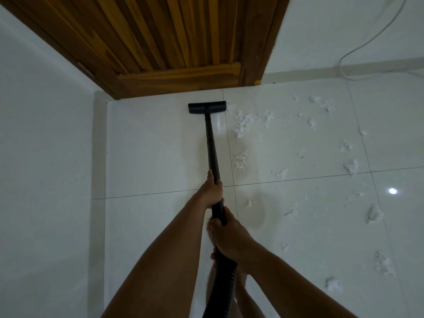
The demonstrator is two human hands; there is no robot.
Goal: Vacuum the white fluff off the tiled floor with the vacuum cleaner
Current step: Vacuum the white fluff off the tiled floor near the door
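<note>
Fluff in soft white tufts [243, 125] lies scattered over the glossy white tiled floor [160, 157], nearly all of it to the right of the vacuum cleaner's rigid black wand [212, 148]; the thickest clumps sit just beside the right end of the flat black rectangular floor head [207, 107], and thinner wisps trail toward the right edge and the lower right corner. The floor head rests flat on a tile near the foot of the slatted brown wooden door [174, 37], its long side parallel to the threshold, and the tile to its left carries no tufts. The wand runs straight back from the head to the hands, where it meets a ribbed black hose [220, 283]. That hose is cut off at the bottom edge, so the vacuum cleaner's body cannot be seen. Behind the hands a bare foot [242, 283] shows only in slivers. The smallest specks of fluff blur into the tile's sheen and are hard to separate. A thin white cable [371, 35] loops down the pale wall at upper right and leaves the frame. Both bare arms reach forward; the left hand [213, 191] wraps around the wand farther along, thumb lying up the tube, and the right hand [229, 237] clasps the joint of wand and hose just behind it.
</note>
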